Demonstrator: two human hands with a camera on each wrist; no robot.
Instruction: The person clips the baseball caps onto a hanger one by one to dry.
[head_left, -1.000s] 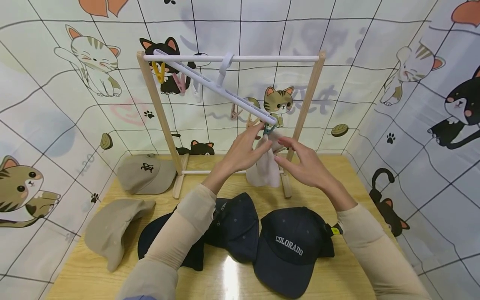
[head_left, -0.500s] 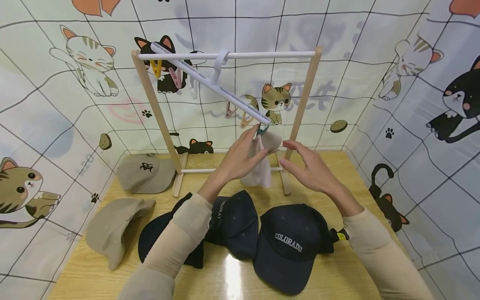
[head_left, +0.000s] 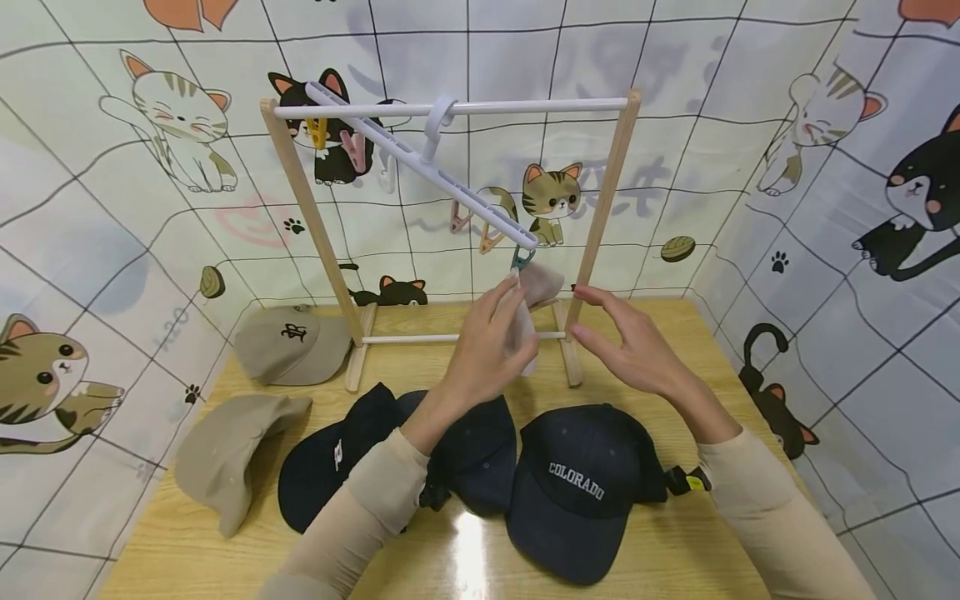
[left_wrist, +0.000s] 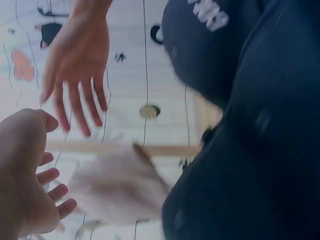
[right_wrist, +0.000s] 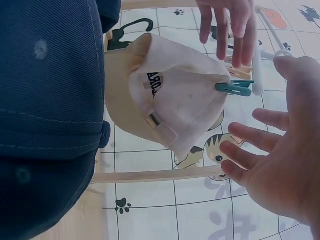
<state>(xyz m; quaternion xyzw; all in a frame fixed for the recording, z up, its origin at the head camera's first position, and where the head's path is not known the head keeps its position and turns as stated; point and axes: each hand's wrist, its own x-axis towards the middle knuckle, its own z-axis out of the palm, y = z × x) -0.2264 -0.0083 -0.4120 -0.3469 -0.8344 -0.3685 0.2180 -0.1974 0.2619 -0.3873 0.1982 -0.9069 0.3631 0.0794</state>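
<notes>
A pale cap (right_wrist: 185,90) hangs from a teal clip (right_wrist: 235,88) at the low right end of a tilted lavender hanger (head_left: 427,171). Dark lettering and a back strap show on the cap in the right wrist view. My left hand (head_left: 483,346) is in front of the cap and hides part of it in the head view. Its fingers are loosely bent and hold nothing. To the cap's right, my right hand (head_left: 633,346) is held apart from it, palm facing it, fingers extended and nothing in them.
The hanger hooks over the white bar (head_left: 540,107) of a wooden-legged rack. Other clips hang along it, among them a yellow clip (head_left: 317,133). On the table lie a dark Colorado cap (head_left: 585,492), more dark caps, a beige cap (head_left: 213,454) and a tan cap (head_left: 292,346).
My left hand has dropped from beside the teal clip to lower in front of the cap. My right hand has drawn a little right, away from the cap, which stays hanging.
</notes>
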